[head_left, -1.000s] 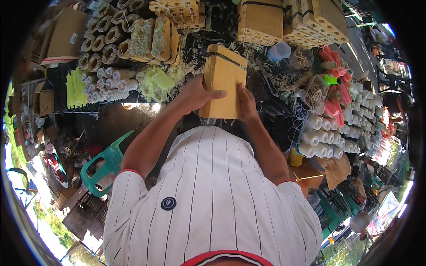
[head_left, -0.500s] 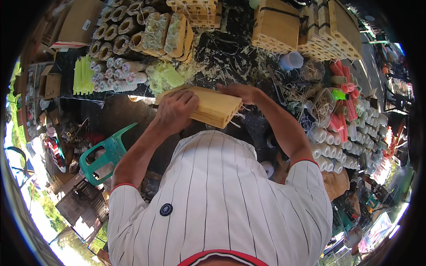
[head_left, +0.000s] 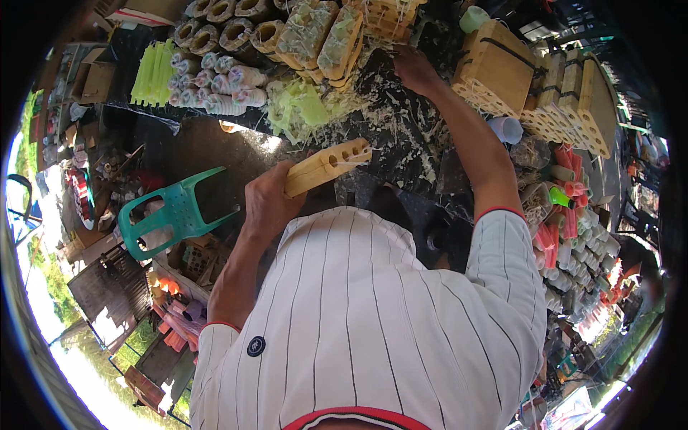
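My left hand (head_left: 271, 199) is closed round one end of a wooden block (head_left: 322, 169) just in front of my body. A row of round holes runs along the block's raised face, with thin white string at its far end. My right arm is stretched out over the dark table (head_left: 387, 97), which is littered with pale shavings. At its far side my right hand (head_left: 416, 68) is beside a stack of similar holed wooden blocks (head_left: 387, 18). The fingers of that hand are too small and shaded to make out.
Green wax pieces (head_left: 304, 107), wrapped white rolls (head_left: 222, 84) and yellow-green sticks (head_left: 153, 74) lie at the table's left. Strapped wooden blocks (head_left: 498, 68) and a clear plastic cup (head_left: 506, 130) stand right. A green plastic chair (head_left: 172, 208) is at my left.
My right hand has let go of the wooden block and reached away to the far side of the table. My left hand has turned the block, holed face upward.
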